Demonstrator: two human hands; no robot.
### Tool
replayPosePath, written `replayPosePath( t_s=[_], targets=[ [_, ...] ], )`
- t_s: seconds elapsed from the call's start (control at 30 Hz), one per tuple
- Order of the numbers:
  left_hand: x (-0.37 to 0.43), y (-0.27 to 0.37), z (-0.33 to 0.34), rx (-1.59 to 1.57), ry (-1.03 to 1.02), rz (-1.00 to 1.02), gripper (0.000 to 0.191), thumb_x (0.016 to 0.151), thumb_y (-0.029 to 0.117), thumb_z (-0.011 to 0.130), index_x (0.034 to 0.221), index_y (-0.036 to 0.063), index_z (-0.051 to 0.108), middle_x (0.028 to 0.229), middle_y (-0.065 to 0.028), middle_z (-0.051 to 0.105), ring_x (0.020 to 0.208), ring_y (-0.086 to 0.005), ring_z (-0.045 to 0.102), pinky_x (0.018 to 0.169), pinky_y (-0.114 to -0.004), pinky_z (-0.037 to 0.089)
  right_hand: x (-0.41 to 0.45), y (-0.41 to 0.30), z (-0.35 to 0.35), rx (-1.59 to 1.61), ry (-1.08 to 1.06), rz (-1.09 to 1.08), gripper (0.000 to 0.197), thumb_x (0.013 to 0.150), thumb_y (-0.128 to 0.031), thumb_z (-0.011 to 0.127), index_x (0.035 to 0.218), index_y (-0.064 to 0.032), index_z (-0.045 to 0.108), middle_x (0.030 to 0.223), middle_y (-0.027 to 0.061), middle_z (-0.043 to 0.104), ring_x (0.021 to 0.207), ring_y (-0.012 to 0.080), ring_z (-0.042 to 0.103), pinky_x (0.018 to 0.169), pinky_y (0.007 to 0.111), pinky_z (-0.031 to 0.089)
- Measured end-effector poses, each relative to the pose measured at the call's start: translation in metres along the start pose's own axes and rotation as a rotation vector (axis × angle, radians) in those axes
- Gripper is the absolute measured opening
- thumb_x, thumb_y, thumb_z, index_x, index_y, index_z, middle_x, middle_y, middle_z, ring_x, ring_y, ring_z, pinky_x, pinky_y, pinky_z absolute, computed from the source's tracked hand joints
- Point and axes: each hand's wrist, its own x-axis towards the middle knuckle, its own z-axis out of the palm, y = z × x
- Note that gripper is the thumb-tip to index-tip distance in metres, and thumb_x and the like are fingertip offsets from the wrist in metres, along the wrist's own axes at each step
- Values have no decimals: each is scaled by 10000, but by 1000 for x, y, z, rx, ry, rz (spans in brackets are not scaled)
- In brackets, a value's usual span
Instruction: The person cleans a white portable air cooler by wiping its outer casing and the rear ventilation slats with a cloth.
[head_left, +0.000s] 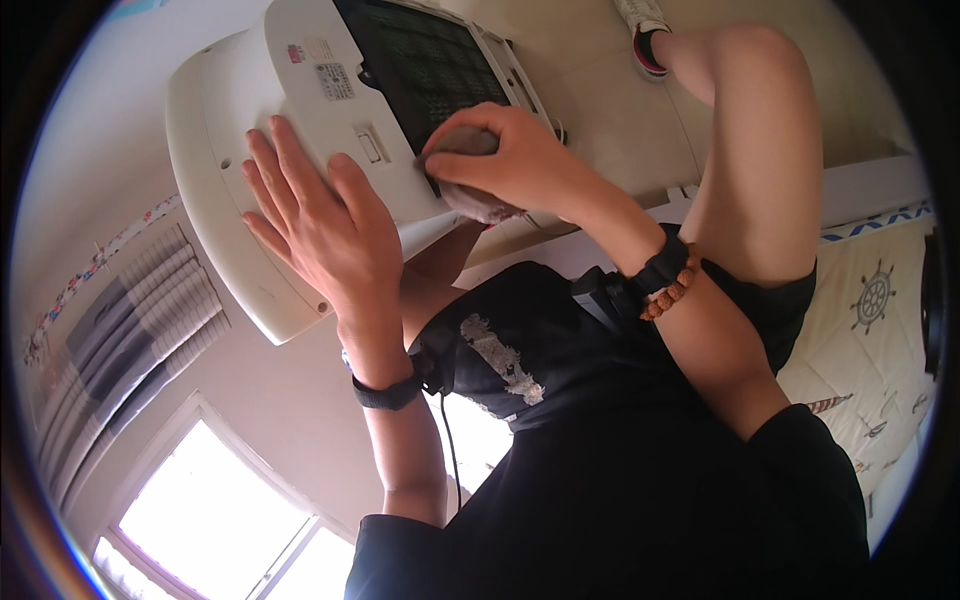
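A large white plastic appliance (217, 112) with a dark, mesh-like panel (427, 60) stands before me, tilted in the view. Flat against its white casing lies my left hand (322, 210), fingers spread, holding nothing. My right hand (510, 161) grips a bunched grey-brown cloth (480, 199) at the lower edge of the dark panel, thumb on one side and fingers on the other. Between the two hands is a small recessed latch or slot (369, 144) in the casing. Labels (334, 81) with writing sit above it. The cloth's underside is hidden.
Tiled floor (600, 97) lies beyond the appliance, with a shoe (646, 37) of mine on it. A bed or mattress with a patterned cover (840, 300) is at the right. Grey curtains (142, 322) and a bright window (217, 510) are at the left. A thin cable (452, 450) hangs by my left forearm.
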Motion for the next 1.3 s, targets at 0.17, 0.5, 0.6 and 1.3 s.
replayPosePath(
  t_s=[0.17, 0.5, 0.6, 1.3],
  targets=[
    [-12, -11, 2, -10, 29, 69, 634, 1070, 353, 412, 1643, 92, 478, 1724, -185, 416, 1625, -427, 310, 1298, -657, 152, -7, 2, 8, -100, -69, -168, 254, 893, -233, 799, 1076, -60, 823, 914, 132, 807, 849, 266, 777, 816, 359, 591],
    [-18, -19, 9, -135, 207, 151, 646, 1042, 371, 344, 1545, 69, 615, 1639, -169, 546, 1571, -415, 426, 1289, -650, 192, -23, 8, 30, -317, -71, -374, 201, 860, -155, 796, 1014, -34, 749, 927, 129, 740, 870, 324, 731, 785, 397, 580],
    [-17, -18, 10, -135, 202, 151, 652, 1043, 375, 338, 1548, 67, 611, 1639, -171, 545, 1569, -417, 429, 1287, -649, 194, -8, 11, 23, -356, -11, -346, 208, 846, -172, 790, 1012, -50, 760, 946, 131, 752, 883, 337, 739, 782, 420, 594],
    [-18, -17, 12, -143, 217, 145, 647, 1068, 413, 341, 1549, 75, 611, 1638, -166, 547, 1553, -408, 452, 1283, -641, 202, -18, 2, 36, -136, -67, -309, 193, 863, -160, 786, 976, -18, 722, 857, 132, 741, 799, 276, 725, 747, 372, 564]
  ],
)
